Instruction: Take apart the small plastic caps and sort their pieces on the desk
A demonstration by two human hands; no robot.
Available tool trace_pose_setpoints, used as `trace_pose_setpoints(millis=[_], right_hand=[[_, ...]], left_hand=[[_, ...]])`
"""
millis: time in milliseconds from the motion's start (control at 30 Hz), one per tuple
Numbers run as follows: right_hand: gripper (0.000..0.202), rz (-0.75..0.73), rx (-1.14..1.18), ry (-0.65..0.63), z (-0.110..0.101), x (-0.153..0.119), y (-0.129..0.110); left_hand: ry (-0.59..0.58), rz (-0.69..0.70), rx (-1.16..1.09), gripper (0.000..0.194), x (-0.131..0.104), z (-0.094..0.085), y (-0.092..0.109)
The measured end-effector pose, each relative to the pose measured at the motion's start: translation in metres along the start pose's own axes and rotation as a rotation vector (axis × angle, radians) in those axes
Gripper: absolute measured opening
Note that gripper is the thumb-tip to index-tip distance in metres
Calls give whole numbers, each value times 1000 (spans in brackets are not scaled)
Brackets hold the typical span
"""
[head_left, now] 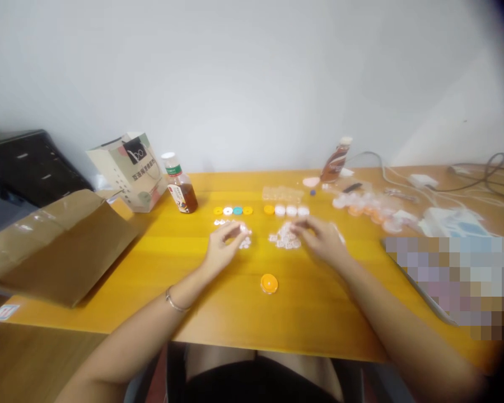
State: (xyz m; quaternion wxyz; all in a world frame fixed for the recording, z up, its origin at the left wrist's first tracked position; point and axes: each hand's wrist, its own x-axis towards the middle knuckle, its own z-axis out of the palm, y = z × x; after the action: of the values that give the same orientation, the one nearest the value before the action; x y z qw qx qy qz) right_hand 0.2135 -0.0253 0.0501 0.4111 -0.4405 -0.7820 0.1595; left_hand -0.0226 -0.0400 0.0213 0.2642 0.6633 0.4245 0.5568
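Note:
My left hand [223,246] has its thumb and forefinger curled together beside a small cluster of little white pieces [245,243]. Whatever sits between those fingertips is too blurred to name. My right hand [321,239] pinches at the right side of a larger pile of the same white pieces [286,237], its fingertips touching or just over it. What it holds, if anything, is hidden. Behind the hands are two rows of round caps: orange, white and teal on the left [237,211], orange and white on the right [280,210]. Nearer me lies an orange round cap [269,283].
A clear plastic tray [282,195] lies behind the caps. At left stand an amber bottle [180,187], a paper bag [132,173] and a cardboard box [63,246]. On the right are a brown bottle [336,159], bagged caps [372,210], cables [483,179] and a blurred-out flat object [449,280].

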Motion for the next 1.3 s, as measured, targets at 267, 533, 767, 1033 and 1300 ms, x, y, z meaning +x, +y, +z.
trace_pose_setpoints(millis=[267, 533, 767, 1033, 1300], right_hand=[[14, -21, -98, -133, 23, -1, 28], [10, 23, -116, -177, 30, 0, 37], [24, 79, 126, -145, 28, -9, -8], [24, -24, 222, -147, 35, -23, -29], [24, 45, 332, -139, 39, -22, -33]], left_hand=[[-210, -114, -104, 25, -14, 14, 1], [-262, -30, 10, 30, -15, 14, -1], [-373, 44, 0, 32, -18, 19, 4], [-333, -84, -56, 19, -20, 19, 4], [-383, -209, -88, 31, -23, 23, 4]])
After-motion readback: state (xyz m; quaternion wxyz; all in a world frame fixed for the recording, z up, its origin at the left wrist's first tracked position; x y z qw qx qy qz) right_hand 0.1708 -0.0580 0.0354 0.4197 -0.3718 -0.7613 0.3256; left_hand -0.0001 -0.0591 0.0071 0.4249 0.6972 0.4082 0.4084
